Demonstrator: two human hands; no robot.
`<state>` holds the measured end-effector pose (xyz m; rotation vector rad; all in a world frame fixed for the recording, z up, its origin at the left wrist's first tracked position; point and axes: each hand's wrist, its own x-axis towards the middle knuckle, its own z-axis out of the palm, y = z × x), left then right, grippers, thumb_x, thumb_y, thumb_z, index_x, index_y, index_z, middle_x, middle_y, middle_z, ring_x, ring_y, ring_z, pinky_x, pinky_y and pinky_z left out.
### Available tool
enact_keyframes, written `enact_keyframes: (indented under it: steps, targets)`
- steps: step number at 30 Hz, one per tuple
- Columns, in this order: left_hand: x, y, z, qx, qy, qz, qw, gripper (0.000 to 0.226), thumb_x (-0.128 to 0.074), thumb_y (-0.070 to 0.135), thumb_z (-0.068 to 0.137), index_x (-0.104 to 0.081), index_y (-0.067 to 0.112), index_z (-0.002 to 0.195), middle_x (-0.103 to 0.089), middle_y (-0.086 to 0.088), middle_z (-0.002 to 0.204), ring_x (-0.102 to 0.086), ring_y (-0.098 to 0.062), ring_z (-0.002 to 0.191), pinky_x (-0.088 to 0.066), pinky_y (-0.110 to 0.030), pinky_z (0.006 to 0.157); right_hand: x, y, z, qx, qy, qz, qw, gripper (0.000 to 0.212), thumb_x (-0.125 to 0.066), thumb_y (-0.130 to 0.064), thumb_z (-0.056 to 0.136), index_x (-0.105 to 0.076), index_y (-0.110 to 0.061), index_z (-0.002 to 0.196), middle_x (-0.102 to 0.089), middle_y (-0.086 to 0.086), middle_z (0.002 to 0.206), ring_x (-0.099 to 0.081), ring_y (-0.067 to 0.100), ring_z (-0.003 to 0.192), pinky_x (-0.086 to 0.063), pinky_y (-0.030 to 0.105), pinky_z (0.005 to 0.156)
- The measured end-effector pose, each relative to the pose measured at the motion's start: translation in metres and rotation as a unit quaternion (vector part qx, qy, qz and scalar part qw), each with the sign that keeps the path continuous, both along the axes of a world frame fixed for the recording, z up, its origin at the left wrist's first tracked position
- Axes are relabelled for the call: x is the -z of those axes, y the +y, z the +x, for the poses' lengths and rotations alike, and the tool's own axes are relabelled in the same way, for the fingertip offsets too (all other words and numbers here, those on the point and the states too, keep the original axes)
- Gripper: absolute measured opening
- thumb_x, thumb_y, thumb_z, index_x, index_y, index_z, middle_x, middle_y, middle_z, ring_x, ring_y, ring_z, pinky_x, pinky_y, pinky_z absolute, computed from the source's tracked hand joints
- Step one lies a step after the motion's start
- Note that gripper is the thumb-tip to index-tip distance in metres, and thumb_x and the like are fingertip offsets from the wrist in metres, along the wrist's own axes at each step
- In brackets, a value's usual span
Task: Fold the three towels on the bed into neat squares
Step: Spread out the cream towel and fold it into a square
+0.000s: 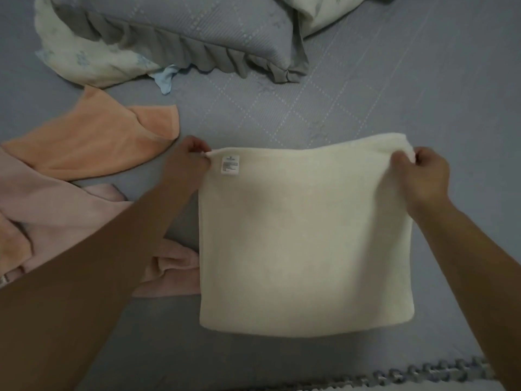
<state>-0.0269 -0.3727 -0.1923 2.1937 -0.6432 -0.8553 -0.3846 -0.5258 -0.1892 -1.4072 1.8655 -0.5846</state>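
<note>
Head view: the cream towel (306,238) lies flat on the grey bed (366,88) — left hand (191,159) and right hand (425,173) each pinch a far corner. Peach towel (93,139) and pink towel (56,218) lie crumpled at left.

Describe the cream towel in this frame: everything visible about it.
The cream towel is plush, soft-looking, roughly square, lying flat on the grey bedspread. A small white care label sits near its far left corner. The left hand pinches that corner, the right hand the far right one. Its left edge overlaps a crumpled pink towel.
</note>
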Motion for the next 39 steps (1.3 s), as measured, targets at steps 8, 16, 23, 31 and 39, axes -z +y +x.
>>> enact_keyframes:
  steps: [8, 16, 23, 31, 39]
  targets:
    - [0.02, 0.006, 0.0, -0.065, 0.02, 0.011, 0.998, 0.035, -0.066, 0.013, 0.085, -0.057, 0.014, 0.119, -0.062, 0.001, 0.098, -0.059, -0.014, 0.082, -0.046, -0.025, 0.069, 0.032, 0.025, -0.004, -0.006, 0.088, 0.077, 0.993, 0.047, -0.059, -0.035, 0.083, -0.055, -0.015, 0.125, -0.064, 0.009, 0.119, -0.059, 0.029, 0.109, -0.044, 0.034, 0.092]
    - [0.021, 0.12, -0.059, 0.016, 0.097, 0.068, 0.993, 0.059, -0.065, 0.013, 0.088, -0.041, 0.022, 0.141, -0.063, -0.001, 0.123, -0.061, -0.024, 0.11, -0.05, -0.032, 0.093, 0.034, 0.145, -0.077, 0.019, 0.124, 0.138, 0.982, 0.024, -0.051, -0.035, 0.093, -0.058, -0.012, 0.094, -0.058, 0.011, 0.085, -0.057, 0.035, 0.089, -0.039, 0.037, 0.079]
    - [0.016, 0.232, -0.101, 0.002, 0.09, 0.151, 0.984, 0.076, -0.077, 0.031, 0.081, -0.035, 0.034, 0.145, -0.064, -0.003, 0.113, -0.063, -0.023, 0.094, -0.054, -0.042, 0.087, 0.029, 0.22, -0.119, -0.032, 0.104, 0.228, 0.968, 0.034, -0.044, -0.035, 0.1, -0.058, -0.006, 0.108, -0.056, 0.012, 0.096, -0.052, 0.029, 0.09, -0.039, 0.039, 0.08]
    - [0.019, 0.284, -0.121, -0.069, 0.083, 0.157, 0.982, 0.016, -0.071, 0.015, 0.087, -0.056, 0.022, 0.085, -0.067, -0.005, 0.08, -0.066, -0.033, 0.081, -0.053, -0.041, 0.074, 0.012, 0.234, -0.138, -0.022, 0.069, 0.249, 0.966, 0.02, -0.054, -0.026, 0.094, -0.061, -0.008, 0.091, -0.065, 0.017, 0.089, -0.057, 0.028, 0.077, -0.044, 0.039, 0.069]
    - [0.005, 0.293, -0.155, 0.031, 0.003, 0.172, 0.985, 0.031, -0.056, 0.0, 0.087, -0.053, 0.025, 0.104, -0.053, 0.008, 0.096, -0.054, -0.012, 0.083, -0.034, -0.01, 0.066, 0.008, 0.258, -0.151, 0.035, -0.005, 0.291, 0.956, 0.019, -0.067, -0.011, 0.086, -0.057, -0.017, 0.1, -0.069, 0.013, 0.1, -0.066, 0.031, 0.091, -0.055, 0.05, 0.083]
